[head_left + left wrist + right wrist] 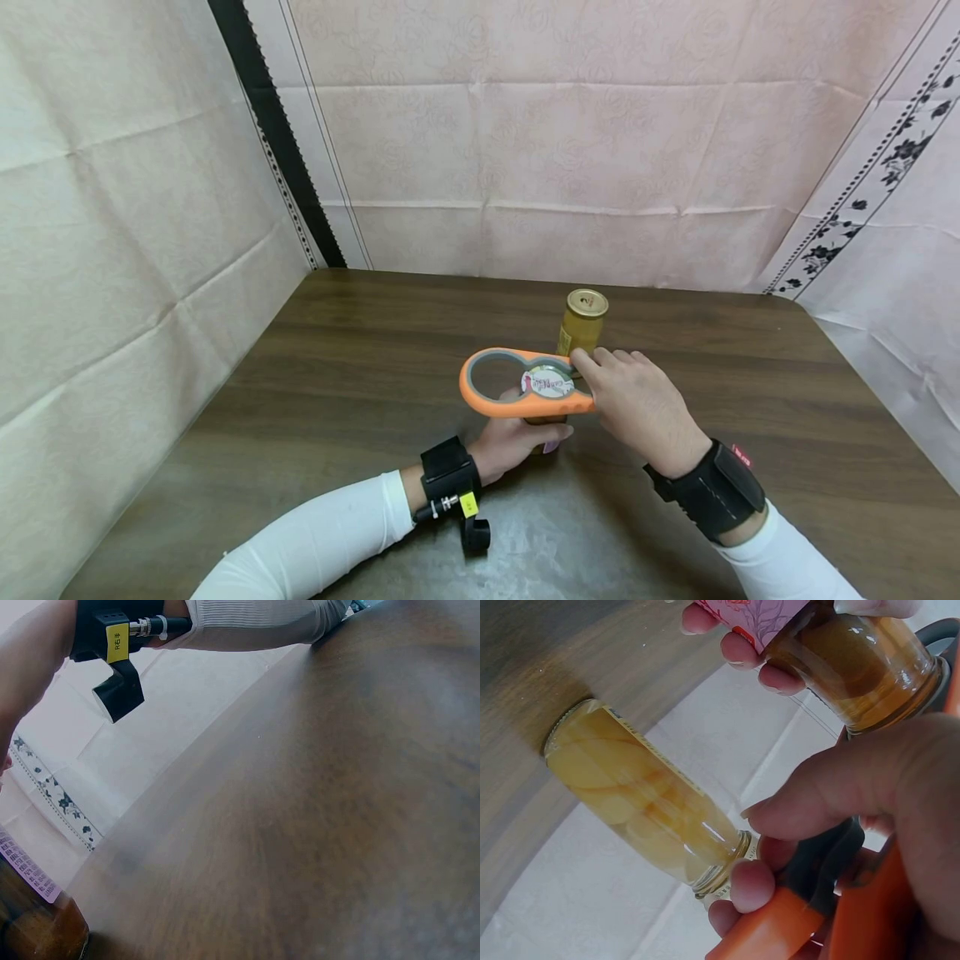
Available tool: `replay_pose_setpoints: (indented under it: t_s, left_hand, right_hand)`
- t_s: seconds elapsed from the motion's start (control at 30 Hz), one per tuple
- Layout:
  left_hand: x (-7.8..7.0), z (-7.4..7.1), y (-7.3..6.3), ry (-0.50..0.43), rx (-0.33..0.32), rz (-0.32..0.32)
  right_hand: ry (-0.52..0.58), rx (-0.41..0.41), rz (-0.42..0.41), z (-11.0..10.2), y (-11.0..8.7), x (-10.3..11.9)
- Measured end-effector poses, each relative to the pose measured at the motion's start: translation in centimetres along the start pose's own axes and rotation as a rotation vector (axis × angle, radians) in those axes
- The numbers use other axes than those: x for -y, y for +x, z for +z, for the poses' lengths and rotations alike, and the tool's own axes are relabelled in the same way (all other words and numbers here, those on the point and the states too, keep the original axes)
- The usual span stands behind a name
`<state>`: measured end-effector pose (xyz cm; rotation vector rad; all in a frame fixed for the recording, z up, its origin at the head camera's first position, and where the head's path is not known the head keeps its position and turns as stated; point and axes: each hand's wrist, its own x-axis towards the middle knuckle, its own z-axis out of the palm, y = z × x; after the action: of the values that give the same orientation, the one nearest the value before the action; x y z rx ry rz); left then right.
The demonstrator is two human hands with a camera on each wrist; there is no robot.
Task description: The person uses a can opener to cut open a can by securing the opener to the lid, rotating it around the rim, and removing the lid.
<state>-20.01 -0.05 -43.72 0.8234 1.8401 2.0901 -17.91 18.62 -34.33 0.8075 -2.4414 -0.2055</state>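
Closest, two white sleeves [322, 529] reach in on the near side of the brown jar [855, 667]. The left hand [506, 448] is wrapped around the brown jar. The right hand [648, 408], just right of the brown jar, holds tight to an orange opener [517, 408]. The opener sits over the brown jar's top, and the round lid [547, 382] shows inside it. Just behind the brown jar, a yellow jar [582, 329] stands upright on the tabletop [360, 358]. Far behind hangs pale cloth [585, 150].

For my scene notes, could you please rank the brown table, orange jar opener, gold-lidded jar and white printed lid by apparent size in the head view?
Largest to smallest:
brown table
orange jar opener
gold-lidded jar, partly hidden
white printed lid
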Motion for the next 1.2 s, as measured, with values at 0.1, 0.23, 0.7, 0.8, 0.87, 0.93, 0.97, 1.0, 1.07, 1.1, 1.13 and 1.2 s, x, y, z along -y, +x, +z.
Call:
replay_pose_setpoints:
  t_s: [0.1,0.23,0.7,0.8,0.87,0.93,0.97,1.0,1.07,1.1,1.13,1.2]
  left_hand:
    - [0.0,0.0,0.0,0.008,-0.007,-0.005]
    - [-0.1,0.0,0.0,0.012,-0.010,-0.005]
    - [-0.5,0.2,-0.3,-0.009,-0.012,-0.033]
    - [0.0,0.1,-0.4,-0.011,-0.007,-0.031]
    - [0.3,0.1,-0.4,-0.009,-0.008,-0.035]
    - [0.4,0.0,-0.4,-0.007,-0.009,-0.044]
    - [0.4,0.0,-0.4,-0.006,-0.008,-0.045]
    - [0.4,0.0,-0.4,-0.004,-0.006,-0.042]
    - [0.1,0.0,-0.3,0.004,0.002,-0.029]
    - [-0.1,0.1,-0.3,0.007,0.004,-0.024]
    - [-0.4,0.1,-0.4,0.012,0.004,-0.018]
    - [-1.1,0.2,-0.5,0.018,0.005,-0.007]
  right_hand:
    - [-0.004,-0.001,-0.001,0.0,0.0,0.0]
    - [-0.005,-0.010,-0.005,0.0,-0.1,-0.1]
    - [0.013,-0.025,0.015,0.0,-0.2,0.2]
    - [0.016,-0.028,0.007,0.1,-0.4,0.2]
    - [0.021,-0.023,0.005,0.2,-0.4,0.2]
    - [0.026,-0.018,0.006,0.2,-0.4,0.1]
    - [0.027,-0.016,0.006,0.2,-0.4,0.1]
    - [0.029,-0.015,0.006,0.3,-0.4,0.0]
    - [0.031,-0.015,0.005,0.3,-0.3,-0.1]
    - [0.033,-0.017,0.005,0.3,-0.3,-0.1]
    - [0.034,-0.019,0.004,0.3,-0.3,-0.1]
    - [0.037,-0.021,0.003,0.4,-0.2,-0.2]
